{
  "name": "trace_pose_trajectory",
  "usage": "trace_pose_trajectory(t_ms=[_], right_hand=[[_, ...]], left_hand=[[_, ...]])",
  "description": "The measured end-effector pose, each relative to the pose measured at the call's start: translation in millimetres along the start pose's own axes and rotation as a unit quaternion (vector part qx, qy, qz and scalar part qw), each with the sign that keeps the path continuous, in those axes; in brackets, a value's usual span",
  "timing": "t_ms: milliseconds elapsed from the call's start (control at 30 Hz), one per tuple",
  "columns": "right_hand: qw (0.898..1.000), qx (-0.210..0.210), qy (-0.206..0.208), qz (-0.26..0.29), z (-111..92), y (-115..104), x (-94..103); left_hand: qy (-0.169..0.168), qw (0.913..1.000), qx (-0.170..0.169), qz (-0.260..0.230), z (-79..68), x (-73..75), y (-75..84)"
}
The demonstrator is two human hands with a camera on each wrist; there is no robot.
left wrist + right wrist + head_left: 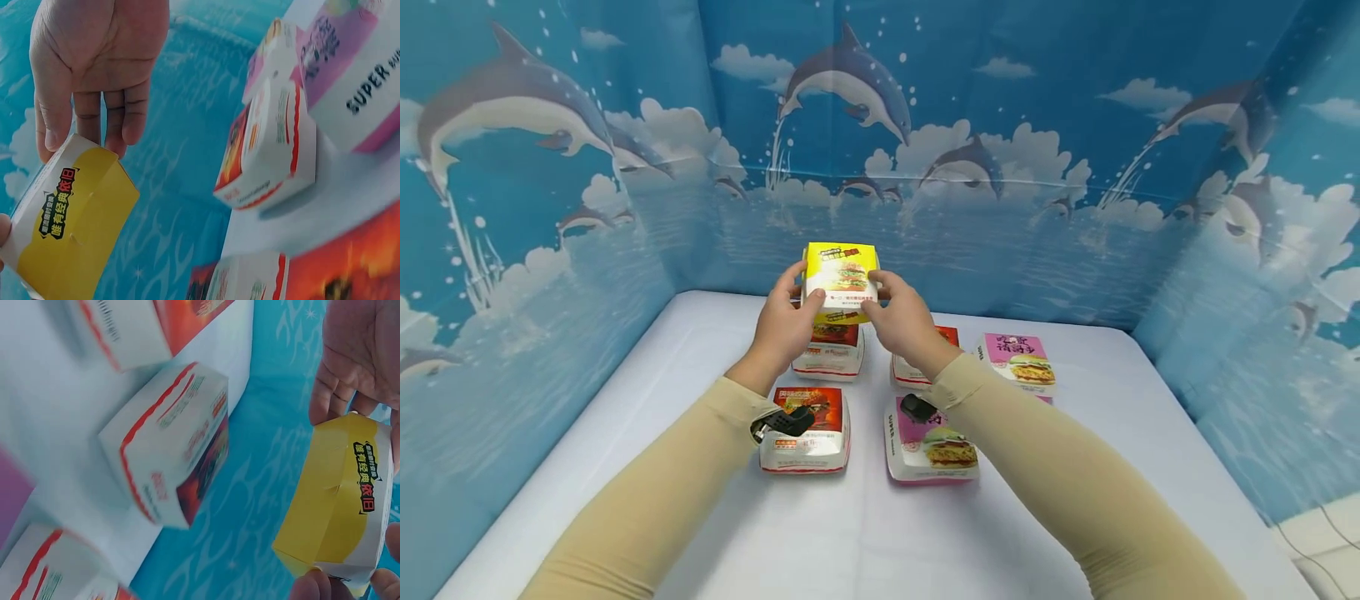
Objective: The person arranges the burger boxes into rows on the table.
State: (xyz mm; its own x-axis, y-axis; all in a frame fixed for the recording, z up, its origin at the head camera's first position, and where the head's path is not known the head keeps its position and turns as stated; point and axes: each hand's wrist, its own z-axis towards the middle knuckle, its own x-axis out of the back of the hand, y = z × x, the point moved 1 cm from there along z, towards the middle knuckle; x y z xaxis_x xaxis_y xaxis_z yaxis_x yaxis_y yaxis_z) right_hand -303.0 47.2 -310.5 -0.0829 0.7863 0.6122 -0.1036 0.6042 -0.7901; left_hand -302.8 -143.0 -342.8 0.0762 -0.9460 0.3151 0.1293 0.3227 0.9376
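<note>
A yellow and white burger box (841, 279) with a burger picture on its lid is held up above the far part of the table. My left hand (785, 327) grips its left side, thumb on the near edge and fingers behind. On the opposite side, my right hand (904, 318) pinches it between thumb and fingers. The yellow side with printed lettering faces both wrist cameras. Behind and below it in the head view stands a red and white burger box (827, 358), partly covered by the held one.
Another red and white box (808, 429) stands nearer on the white table (865, 542). A third (908, 372) is partly hidden by my right hand. Pink and white boxes stand in front (928, 450) and at the back right (1022, 367). A dolphin-print curtain (1037, 250) surrounds the table.
</note>
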Motion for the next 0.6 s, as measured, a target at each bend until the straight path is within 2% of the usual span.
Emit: trace_pose_trajectory(t_ms=[300, 600], right_hand=[[1.0, 0.011, 0.023, 0.001, -17.6, 32.8, 36.6], [0.998, 0.019, 0.047, -0.033, -42.6, 61.1, 77.6]], left_hand=[[-0.018, 0.9997, -0.011, -0.013, -4.2, -44.7, 17.5], [-0.051, 0.9976, -0.017, -0.043, -14.9, -90.2, 38.2]])
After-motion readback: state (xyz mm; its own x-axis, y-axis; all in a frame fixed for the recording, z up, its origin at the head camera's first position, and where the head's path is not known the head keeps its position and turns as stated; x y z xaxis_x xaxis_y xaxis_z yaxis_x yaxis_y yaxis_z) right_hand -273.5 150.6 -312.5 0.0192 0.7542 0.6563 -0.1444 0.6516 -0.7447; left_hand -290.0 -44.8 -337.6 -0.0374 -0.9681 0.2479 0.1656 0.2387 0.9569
